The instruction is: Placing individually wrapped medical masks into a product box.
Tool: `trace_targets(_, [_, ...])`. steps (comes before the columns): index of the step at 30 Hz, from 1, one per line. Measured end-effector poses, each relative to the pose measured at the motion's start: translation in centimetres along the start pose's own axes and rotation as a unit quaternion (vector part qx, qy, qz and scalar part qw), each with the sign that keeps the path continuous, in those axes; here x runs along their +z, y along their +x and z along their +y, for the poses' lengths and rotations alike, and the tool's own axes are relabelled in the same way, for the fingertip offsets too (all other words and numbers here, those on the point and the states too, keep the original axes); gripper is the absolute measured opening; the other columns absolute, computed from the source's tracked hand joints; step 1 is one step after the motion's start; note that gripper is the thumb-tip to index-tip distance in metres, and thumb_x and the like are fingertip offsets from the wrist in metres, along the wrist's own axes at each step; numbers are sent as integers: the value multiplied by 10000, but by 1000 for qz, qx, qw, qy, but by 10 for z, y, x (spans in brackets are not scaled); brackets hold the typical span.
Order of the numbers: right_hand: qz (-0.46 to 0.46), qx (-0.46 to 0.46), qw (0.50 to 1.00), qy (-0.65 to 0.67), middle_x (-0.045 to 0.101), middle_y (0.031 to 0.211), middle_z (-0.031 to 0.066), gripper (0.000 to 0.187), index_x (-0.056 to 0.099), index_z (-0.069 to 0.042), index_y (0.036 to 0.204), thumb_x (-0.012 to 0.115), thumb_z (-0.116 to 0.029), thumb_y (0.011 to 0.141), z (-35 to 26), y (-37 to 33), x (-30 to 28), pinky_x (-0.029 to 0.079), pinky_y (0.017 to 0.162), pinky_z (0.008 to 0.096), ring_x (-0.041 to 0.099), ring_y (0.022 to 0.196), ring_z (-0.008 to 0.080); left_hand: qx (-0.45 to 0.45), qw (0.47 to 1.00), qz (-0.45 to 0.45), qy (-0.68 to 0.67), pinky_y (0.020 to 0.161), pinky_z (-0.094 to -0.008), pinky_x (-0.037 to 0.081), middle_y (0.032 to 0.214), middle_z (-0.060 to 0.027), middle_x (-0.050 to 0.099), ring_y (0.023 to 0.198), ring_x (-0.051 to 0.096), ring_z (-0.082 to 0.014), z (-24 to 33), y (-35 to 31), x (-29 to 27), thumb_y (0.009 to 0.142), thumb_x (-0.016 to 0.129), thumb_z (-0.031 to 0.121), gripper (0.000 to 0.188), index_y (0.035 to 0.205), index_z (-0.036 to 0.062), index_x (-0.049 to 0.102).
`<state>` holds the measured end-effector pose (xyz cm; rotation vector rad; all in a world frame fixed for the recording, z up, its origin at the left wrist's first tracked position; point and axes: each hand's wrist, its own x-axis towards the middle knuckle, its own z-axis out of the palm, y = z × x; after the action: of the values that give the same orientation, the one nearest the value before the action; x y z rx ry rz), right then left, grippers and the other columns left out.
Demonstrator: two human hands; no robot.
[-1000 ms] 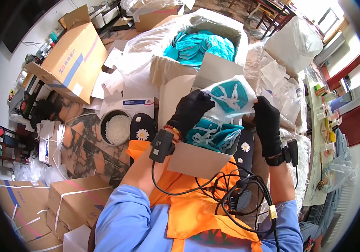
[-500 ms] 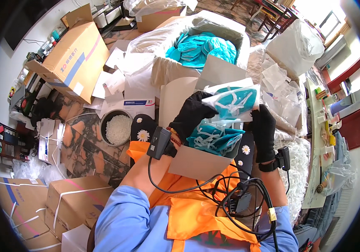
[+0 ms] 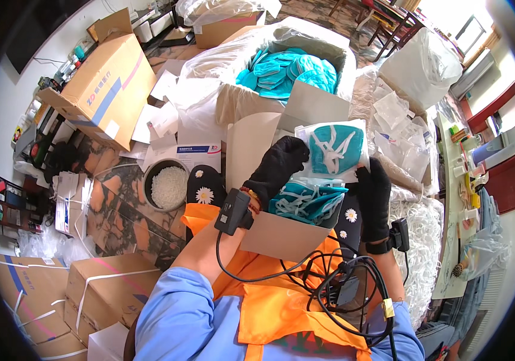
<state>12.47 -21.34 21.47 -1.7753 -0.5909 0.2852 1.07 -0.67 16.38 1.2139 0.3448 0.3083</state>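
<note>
Pinches a bagged teal mask (image 3: 337, 148) between fingers of left hand (image 3: 277, 167) and right hand (image 3: 373, 197) (over an open box (image 3: 287, 231)).

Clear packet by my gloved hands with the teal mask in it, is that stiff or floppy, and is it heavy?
The clear packet looks thin-walled, so its edges would probably crinkle or flop. The teal mask inside seems soft and fabric-like, so the whole is likely light for its size.
</note>
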Motion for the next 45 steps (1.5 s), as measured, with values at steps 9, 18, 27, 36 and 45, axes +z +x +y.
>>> trace_targets(9, [20, -30, 999, -3, 612, 786, 13, 146, 612, -26, 1035, 584, -156, 975, 17, -1, 0, 461, 533, 246, 578, 651, 69, -16, 997, -75, -16, 746, -233, 497, 931, -6, 639, 785, 560, -83, -8, 4, -1, 982, 546, 144, 322, 1295, 76, 571])
trace_targets(18, [-17, 45, 988, 146, 614, 800, 6, 137, 620, -27, 1042, 599, -139, 966, 8, -11, 15, 456, 533, 241, 573, 651, 81, 217, 928, -5, 304, 714, -286, 502, 826, -65, 652, 750, 596, -123, -21, 16, -12, 937, 618, 197, 293, 1193, 56, 628])
trace_targets(27, [61, 30, 995, 79, 638, 862, -2, 155, 642, -45, 1059, 619, -164, 962, 27, -1, -22, 489, 561, 254, 597, 724, 77, 37, 984, 64, 162, 763, -316, 520, 929, -94, 704, 833, 650, -180, -2, 1, 2, 848, 712, 208, 319, 1097, 14, 667])
trace_targets(36, [133, 11, 986, 98, 649, 995, -8, 330, 607, -41, 1243, 641, -206, 960, 53, 2, -47, 486, 653, 246, 575, 783, 76, 161, 938, 209, 223, 732, -346, 525, 858, -104, 705, 784, 669, -228, 1, 1, 14, 783, 667, 87, 258, 1034, 28, 655])
trace_targets(45, [97, -103, 985, -102, 560, 1283, 129, 469, 465, -1, 1391, 566, -230, 995, 75, 12, -92, 547, 862, 326, 614, 1070, 200, 285, 826, 191, 448, 996, -435, 440, 1277, -166, 555, 1150, 554, -362, 5, -8, 15, 735, 524, -51, 518, 1234, 79, 579])
